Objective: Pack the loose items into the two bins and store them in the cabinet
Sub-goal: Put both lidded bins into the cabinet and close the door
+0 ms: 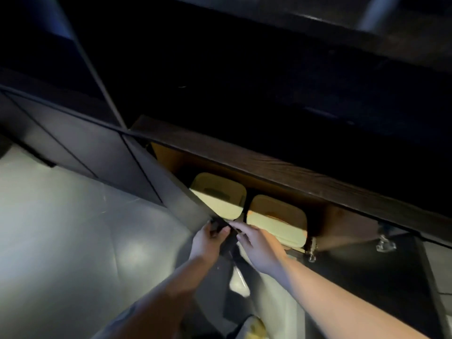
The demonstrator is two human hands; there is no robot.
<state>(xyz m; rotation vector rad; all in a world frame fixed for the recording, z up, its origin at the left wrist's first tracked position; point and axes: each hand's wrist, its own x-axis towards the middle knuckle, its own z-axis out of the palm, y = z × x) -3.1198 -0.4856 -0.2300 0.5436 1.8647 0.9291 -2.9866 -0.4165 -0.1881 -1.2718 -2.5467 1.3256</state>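
Two cream bins stand side by side inside the low dark cabinet: the left bin (221, 192) and the right bin (277, 216), which shows something orange inside. A dark cabinet door (176, 192) swings in front of the left bin. My left hand (208, 238) grips the door's lower corner with its fingers curled round the edge. My right hand (256, 245) lies beside it, fingers stretched out and touching the same door edge. The bins' contents are mostly hidden.
A dark wooden countertop edge (281, 167) runs above the cabinet opening. The right door (367, 277) hangs open with metal hinges (311, 245). A grey glossy floor (73, 241) spreads to the left. Closed dark cabinet fronts (73, 143) continue leftward.
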